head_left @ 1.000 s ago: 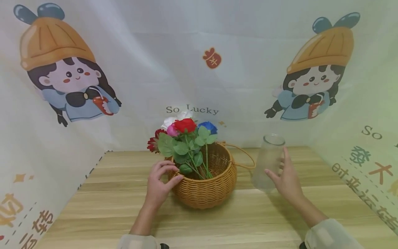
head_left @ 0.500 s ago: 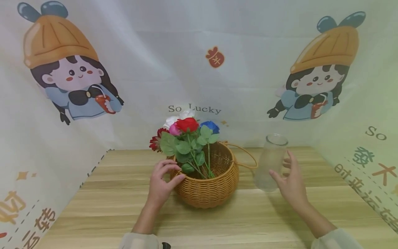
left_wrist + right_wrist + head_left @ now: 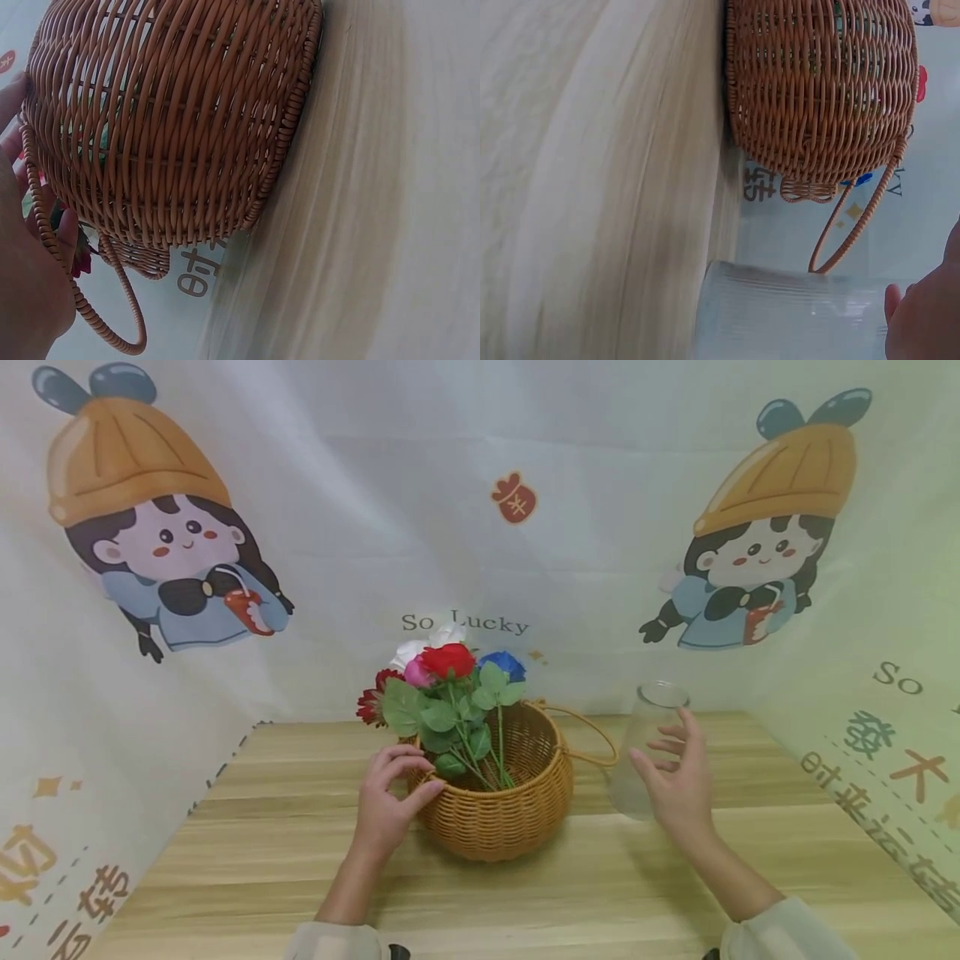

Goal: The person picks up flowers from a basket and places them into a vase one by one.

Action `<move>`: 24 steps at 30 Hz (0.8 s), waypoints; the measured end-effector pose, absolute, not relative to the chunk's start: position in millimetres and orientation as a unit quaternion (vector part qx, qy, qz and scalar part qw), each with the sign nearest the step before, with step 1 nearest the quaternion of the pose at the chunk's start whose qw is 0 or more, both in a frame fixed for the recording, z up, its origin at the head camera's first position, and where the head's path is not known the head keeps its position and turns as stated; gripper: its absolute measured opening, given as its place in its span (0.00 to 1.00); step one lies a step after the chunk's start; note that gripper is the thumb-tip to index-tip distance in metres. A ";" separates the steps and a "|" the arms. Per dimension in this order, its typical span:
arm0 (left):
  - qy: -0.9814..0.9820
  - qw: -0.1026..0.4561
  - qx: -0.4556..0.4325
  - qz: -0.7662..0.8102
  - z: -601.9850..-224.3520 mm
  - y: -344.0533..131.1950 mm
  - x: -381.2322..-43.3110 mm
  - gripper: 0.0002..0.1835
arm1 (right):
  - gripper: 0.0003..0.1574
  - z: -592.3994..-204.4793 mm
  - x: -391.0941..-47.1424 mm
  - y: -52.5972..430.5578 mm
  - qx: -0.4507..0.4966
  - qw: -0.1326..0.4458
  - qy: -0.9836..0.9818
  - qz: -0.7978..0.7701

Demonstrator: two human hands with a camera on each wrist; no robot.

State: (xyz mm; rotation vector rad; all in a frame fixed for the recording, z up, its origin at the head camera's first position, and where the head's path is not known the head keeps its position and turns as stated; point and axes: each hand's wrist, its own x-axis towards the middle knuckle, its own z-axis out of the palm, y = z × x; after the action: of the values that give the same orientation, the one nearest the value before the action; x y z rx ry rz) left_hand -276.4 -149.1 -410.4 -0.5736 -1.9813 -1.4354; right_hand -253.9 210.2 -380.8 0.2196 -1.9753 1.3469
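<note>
A round wicker basket (image 3: 495, 831) stands on the table, with several stemmed flowers (image 3: 448, 661) leaning in it toward the left. Red, pink, white and blue blooms show above green leaves. My left hand (image 3: 390, 793) pinches the basket's left rim between thumb and fingers; the left wrist view has it by the looped handle (image 3: 90, 315). To the basket's right, a clear glass vase (image 3: 633, 789) is upright and wider at its base. My right hand (image 3: 682, 785) overlaps the vase's right side in the head view, its fingers relaxed and spread. The right wrist view shows its thumb near the ribbed glass (image 3: 787, 319).
The wood-grain table (image 3: 247, 860) carries the basket and vase. A printed cloth (image 3: 360, 527) with cartoon figures hangs behind and along both sides. The basket's right handle (image 3: 592, 727) loops out close to the vase.
My right hand drew slightly away from the vase's right side, then came back left over it. My left hand stays at the basket rim; basket, flowers and vase keep their places.
</note>
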 end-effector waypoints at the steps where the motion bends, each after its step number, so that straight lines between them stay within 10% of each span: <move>1: -0.749 0.310 -0.218 -0.543 -410.7 -149.3 -277.0 0.11 | 0.51 -380.5 -255.7 208.5 0.091 0.363 -0.765 0.523; 24: -0.751 0.310 -0.220 -0.540 -409.1 -149.7 -277.1 0.10 | 0.49 -364.5 -278.8 151.0 0.162 0.287 -0.785 0.525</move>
State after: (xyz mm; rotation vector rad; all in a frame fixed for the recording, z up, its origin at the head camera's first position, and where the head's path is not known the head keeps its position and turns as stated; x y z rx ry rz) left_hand -277.1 -149.7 -409.1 -0.5818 -1.9827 -1.4272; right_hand -278.8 151.0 -364.5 0.4340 -2.0960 1.4017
